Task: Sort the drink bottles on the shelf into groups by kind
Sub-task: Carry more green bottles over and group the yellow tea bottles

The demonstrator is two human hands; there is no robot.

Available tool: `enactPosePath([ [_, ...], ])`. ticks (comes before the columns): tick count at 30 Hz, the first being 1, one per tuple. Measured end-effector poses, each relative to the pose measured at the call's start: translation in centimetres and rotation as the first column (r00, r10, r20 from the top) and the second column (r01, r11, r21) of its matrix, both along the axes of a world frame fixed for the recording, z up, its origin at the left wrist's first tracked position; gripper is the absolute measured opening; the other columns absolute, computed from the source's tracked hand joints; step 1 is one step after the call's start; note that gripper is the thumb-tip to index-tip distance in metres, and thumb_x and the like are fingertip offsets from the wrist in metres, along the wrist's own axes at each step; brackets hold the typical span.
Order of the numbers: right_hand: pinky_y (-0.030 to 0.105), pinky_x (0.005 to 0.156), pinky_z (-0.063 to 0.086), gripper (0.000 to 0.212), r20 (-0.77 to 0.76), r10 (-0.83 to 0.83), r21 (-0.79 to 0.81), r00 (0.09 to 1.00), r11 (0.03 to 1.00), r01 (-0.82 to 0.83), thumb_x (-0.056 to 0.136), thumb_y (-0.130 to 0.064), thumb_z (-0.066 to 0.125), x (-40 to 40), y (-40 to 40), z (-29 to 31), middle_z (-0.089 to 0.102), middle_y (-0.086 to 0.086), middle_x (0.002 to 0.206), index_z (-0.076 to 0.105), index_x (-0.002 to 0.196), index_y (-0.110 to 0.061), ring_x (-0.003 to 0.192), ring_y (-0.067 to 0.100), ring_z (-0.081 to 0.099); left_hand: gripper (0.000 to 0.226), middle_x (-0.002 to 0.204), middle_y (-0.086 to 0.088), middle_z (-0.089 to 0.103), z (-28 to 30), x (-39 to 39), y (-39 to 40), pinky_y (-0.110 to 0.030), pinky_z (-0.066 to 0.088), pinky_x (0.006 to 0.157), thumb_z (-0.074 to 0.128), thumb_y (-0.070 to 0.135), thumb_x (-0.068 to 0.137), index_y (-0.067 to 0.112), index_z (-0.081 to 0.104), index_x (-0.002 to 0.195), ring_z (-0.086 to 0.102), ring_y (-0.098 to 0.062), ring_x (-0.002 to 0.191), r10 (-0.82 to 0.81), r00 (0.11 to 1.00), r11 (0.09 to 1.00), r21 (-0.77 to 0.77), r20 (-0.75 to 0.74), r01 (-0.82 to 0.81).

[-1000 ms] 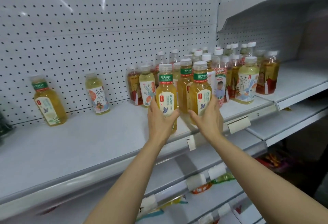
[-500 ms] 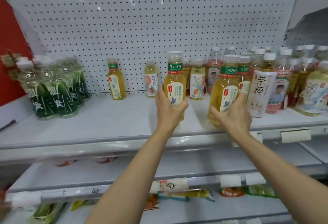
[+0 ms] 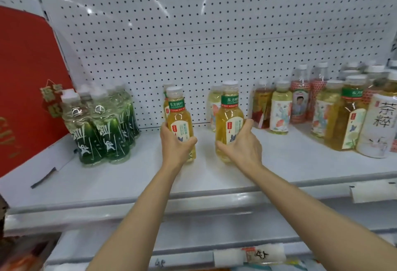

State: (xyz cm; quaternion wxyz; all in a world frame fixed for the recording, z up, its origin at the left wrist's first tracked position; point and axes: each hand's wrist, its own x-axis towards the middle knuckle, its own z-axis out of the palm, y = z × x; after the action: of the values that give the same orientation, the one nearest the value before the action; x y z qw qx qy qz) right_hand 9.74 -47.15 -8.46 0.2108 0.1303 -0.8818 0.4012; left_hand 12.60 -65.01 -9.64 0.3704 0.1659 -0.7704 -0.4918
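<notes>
My left hand grips a yellow tea bottle with a green neck band. My right hand grips a second bottle of the same kind. Both bottles are upright over the middle of the white shelf. Behind the left one stands another green-banded bottle, mostly hidden. Behind the right one is a pale bottle with a floral label. A mixed cluster of bottles fills the shelf's right part, with a white-labelled bottle at its front.
A shrink-wrapped pack of green bottles stands at the shelf's left, beside a red box. White pegboard backs the shelf. Lower shelves with price tags run below my forearms.
Both hands have carried their bottles leftward along the shelf, away from the mixed cluster on the right and toward the lone green-banded bottle. My view has swung left, and the green pack has come into sight.
</notes>
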Motion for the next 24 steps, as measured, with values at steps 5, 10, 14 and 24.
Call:
enactPosePath([
  [5,0.029,0.064,0.045,0.077,0.036,0.009,-0.041,0.999,0.999,-0.007,0.07,-0.046,0.079,-1.0,-6.1,0.2,0.064,0.005,0.105,0.027,0.118,-0.015,0.087,0.026,0.065,0.082,0.123,-0.008,0.051,-0.3,-0.7,-5.4,-0.028,0.048,0.074,0.082,0.009,0.073,0.013,0.032,0.138,0.059,-0.023,0.105,0.015,0.999,1.0,-0.016,0.035,-0.014],
  [10,0.033,0.068,0.051,0.086,0.068,-0.013,-0.061,0.998,0.998,0.017,0.07,-0.045,0.08,-2.0,-9.9,-0.1,0.063,0.006,0.11,0.024,0.127,-0.013,0.092,0.027,0.065,0.073,0.115,-0.008,0.058,-0.7,-2.3,-9.0,-0.021,0.044,0.059,0.081,0.01,0.075,0.013,0.034,0.131,0.061,-0.021,0.096,0.015,0.996,1.0,0.005,0.084,-0.016],
  [14,0.039,0.074,0.056,0.087,0.111,-0.013,-0.104,0.994,0.994,0.025,0.07,-0.043,0.081,-2.5,-12.1,-0.3,0.064,0.005,0.109,0.023,0.127,-0.014,0.091,0.027,0.066,0.071,0.111,-0.006,0.059,-0.4,-4.3,-10.9,-0.037,0.057,0.072,0.08,0.012,0.079,0.016,0.029,0.129,0.065,-0.025,0.094,0.006,0.989,1.0,0.017,0.146,-0.008],
  [24,0.037,0.076,0.055,0.08,0.143,0.06,-0.111,0.988,0.993,-0.044,0.071,-0.038,0.083,-3.2,-14.5,-1.0,0.06,0.003,0.114,0.024,0.122,-0.019,0.098,0.024,0.065,0.077,0.13,-0.012,0.05,0.3,-9.3,-15.1,-0.054,0.053,0.095,0.083,0.012,0.074,0.014,0.037,0.136,0.056,-0.033,0.118,0.088,0.972,0.996,-0.031,0.218,-0.084],
])
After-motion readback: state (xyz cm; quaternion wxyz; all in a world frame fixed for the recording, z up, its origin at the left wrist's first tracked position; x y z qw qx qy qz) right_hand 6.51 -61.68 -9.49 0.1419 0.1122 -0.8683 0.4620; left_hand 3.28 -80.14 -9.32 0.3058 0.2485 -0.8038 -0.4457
